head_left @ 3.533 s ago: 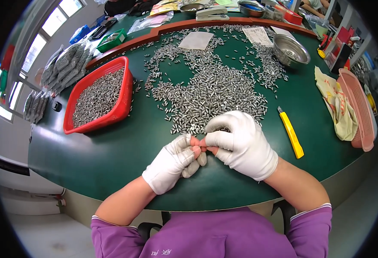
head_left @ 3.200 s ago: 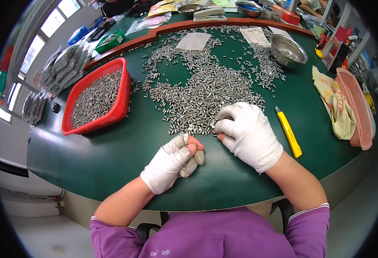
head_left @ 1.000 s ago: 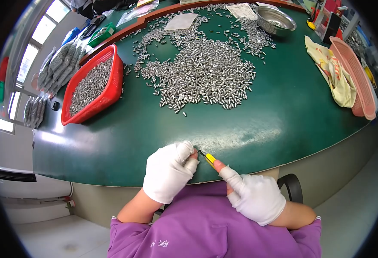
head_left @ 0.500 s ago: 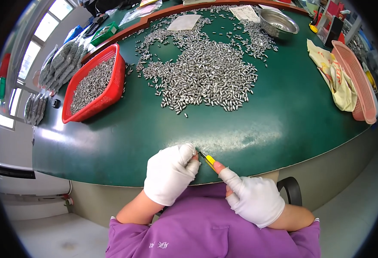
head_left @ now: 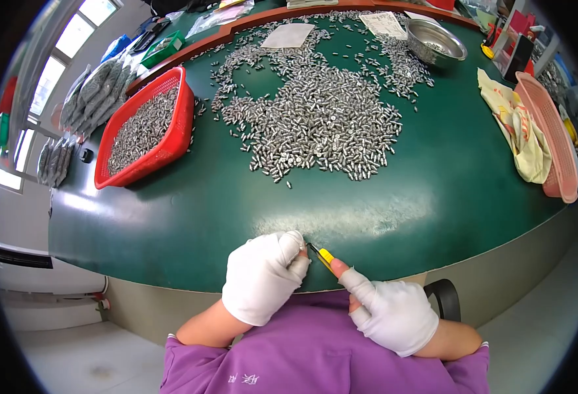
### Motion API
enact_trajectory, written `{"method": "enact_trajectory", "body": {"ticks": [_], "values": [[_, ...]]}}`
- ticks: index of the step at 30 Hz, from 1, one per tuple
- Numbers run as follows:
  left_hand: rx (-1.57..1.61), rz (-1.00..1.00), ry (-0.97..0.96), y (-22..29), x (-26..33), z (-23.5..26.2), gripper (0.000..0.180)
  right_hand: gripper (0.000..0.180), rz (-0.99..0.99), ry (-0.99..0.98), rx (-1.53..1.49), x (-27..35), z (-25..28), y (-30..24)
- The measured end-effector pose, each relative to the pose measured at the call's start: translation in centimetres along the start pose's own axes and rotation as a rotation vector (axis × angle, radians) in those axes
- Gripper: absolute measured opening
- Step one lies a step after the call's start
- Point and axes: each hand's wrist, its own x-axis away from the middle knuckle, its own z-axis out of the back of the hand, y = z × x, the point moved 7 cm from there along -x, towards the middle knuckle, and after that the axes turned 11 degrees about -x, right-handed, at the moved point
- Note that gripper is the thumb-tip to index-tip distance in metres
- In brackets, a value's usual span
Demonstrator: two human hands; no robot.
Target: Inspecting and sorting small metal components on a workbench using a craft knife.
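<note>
Near the front edge of the green table, my left hand [head_left: 263, 278] in a white glove is closed, thumb and finger pinched together. Whatever it pinches is hidden by the fingers. My right hand [head_left: 394, 314], gloved in white with bare fingertips showing, is wrapped round a slim yellow-handled tool [head_left: 326, 255]. The tool's thin dark tip points up and left, right beside my left fingertips; I cannot tell whether it touches anything there. Farther back, a large heap of small silvery metal parts [head_left: 322, 121] lies spread on the table [head_left: 223, 217].
At the left, a red plastic basket [head_left: 187, 108] holds more metal parts, with filled clear bags [head_left: 95, 98] beyond it. A steel bowl [head_left: 443, 56] stands at the back right. A pink basket [head_left: 552, 138] and a yellow cloth [head_left: 519, 128] sit at the right edge.
The view has shifted a little, so the table things sit slightly lower and farther right. Both hands appear slightly nearer to me; their grips look the same.
</note>
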Motion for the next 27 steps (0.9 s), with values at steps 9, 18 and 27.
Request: {"method": "enact_trajectory", "body": {"ticks": [9, 18, 27], "values": [[0.039, 0.011, 0.016, -0.3, 0.1, -0.2, 0.008, 0.066, -0.022, -0.094, 0.133, -0.7, 0.3, -0.7], [0.027, 0.027, 0.076, -0.3, 0.5, -0.2, 0.013, 0.062, -0.016, 0.001, 0.030, -0.1, 0.0, -0.3], [0.045, 0.023, 0.052, -0.3, 0.3, 0.0, 0.013, 0.062, -0.014, -0.084, 0.220, -1.3, 0.9, -1.2]]}}
